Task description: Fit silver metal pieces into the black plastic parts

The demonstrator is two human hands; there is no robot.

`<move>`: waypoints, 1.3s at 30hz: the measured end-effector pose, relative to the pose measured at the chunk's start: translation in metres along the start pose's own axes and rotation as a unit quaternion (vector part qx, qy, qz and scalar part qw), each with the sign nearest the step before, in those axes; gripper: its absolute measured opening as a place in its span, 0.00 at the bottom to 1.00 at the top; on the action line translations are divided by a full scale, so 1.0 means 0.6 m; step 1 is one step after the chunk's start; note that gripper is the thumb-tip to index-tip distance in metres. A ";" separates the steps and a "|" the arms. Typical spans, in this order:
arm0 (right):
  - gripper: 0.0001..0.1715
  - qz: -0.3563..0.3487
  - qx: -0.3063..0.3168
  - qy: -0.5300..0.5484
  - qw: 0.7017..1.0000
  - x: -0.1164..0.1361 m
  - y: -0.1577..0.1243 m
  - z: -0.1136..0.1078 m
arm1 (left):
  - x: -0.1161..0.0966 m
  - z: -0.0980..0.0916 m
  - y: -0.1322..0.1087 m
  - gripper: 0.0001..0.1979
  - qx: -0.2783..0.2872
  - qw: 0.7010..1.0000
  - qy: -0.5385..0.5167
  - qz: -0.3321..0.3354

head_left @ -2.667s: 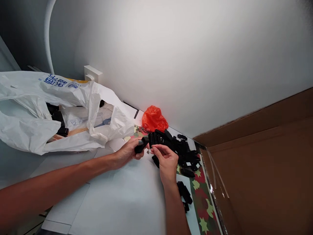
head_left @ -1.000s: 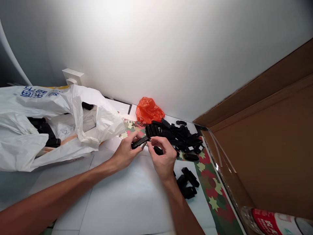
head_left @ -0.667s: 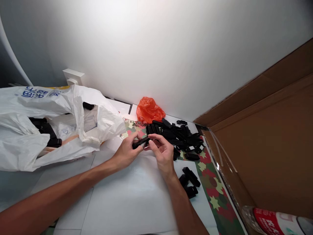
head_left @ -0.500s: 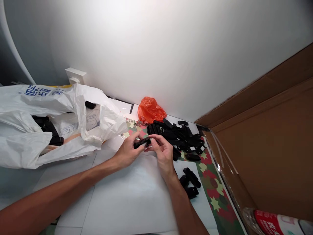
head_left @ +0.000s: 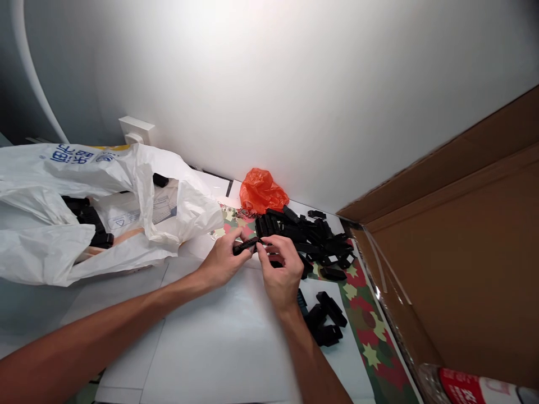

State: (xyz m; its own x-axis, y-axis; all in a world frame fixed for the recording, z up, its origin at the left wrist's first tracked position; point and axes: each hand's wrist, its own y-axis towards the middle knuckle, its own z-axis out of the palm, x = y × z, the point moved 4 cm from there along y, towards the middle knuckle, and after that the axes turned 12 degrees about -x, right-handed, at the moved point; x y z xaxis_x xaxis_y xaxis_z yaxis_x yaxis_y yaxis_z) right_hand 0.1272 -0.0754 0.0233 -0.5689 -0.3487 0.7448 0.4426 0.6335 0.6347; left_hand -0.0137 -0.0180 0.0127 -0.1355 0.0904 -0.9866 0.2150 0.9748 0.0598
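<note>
Between my two hands, over the white sheet (head_left: 210, 336), is a slim black plastic piece (head_left: 245, 246). My left hand (head_left: 223, 259) grips its left end between thumb and fingers. The thumb and fingertips of my right hand (head_left: 281, 269) pinch at its right end; whether they hold a further small part is too small to make out. Just beyond my right hand lies a heap of similar black plastic pieces (head_left: 320, 238). Nearer me, right of my right wrist, several more black pieces (head_left: 330, 308) rest on the white sheet.
On the left lies an open white plastic bag (head_left: 197, 210) with black pieces inside. A crumpled orange bag (head_left: 261, 192) sits against the wall. A cardboard box (head_left: 463, 241) borders the right side, with a red-labelled bottle (head_left: 463, 387) at lower right. Camouflage-patterned cloth (head_left: 370, 336) shows beneath.
My right hand's fingers have shifted at the right end of the black piece, with the knuckles more bent. My left hand keeps its grip. The view has moved slightly.
</note>
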 end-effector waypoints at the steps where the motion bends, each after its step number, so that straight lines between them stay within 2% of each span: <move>1: 0.04 -0.015 -0.009 -0.006 1.000 0.002 0.000 -0.002 | 0.000 0.000 0.000 0.09 -0.001 1.000 0.006 -0.001; 5: 0.05 -0.046 -0.027 -0.021 0.998 0.005 0.002 -0.005 | -0.004 0.001 -0.002 0.07 -0.002 1.000 0.020 0.008; 10: 0.04 -0.032 -0.012 -0.020 0.999 0.003 0.002 -0.004 | -0.004 0.000 -0.004 0.06 -0.009 0.999 0.036 0.006; 14: 0.04 0.019 0.008 -0.015 1.000 -0.006 -0.001 0.000 | -0.002 -0.002 -0.005 0.05 -0.011 0.999 0.050 0.014; 19: 0.09 0.099 0.040 0.005 0.994 -0.023 -0.001 0.002 | -0.002 0.002 -0.008 0.04 0.038 0.998 0.047 0.013; 26: 0.09 0.164 0.067 0.032 0.984 -0.036 0.001 0.004 | -0.009 0.006 -0.015 0.12 0.087 0.995 0.040 0.026; 29: 0.08 0.158 0.061 0.022 0.985 -0.034 0.002 0.003 | -0.012 0.005 -0.017 0.11 0.103 0.994 0.026 0.032; 33: 0.07 0.105 0.043 -0.017 0.993 -0.027 0.003 -0.001 | -0.013 0.005 -0.019 0.11 0.117 0.992 0.033 0.039; 39: 0.09 0.046 0.028 -0.041 0.998 -0.025 0.001 -0.002 | -0.013 0.008 -0.022 0.19 0.126 0.990 0.058 0.037</move>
State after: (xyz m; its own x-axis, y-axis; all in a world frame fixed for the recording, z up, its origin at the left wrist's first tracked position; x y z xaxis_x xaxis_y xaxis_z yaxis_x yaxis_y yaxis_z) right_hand 0.1370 -0.0707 0.0125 -0.5844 -0.2310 0.7779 0.4570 0.6985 0.5507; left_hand -0.0108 -0.0328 0.0187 -0.2163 0.1973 -0.9562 0.4611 0.8839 0.0781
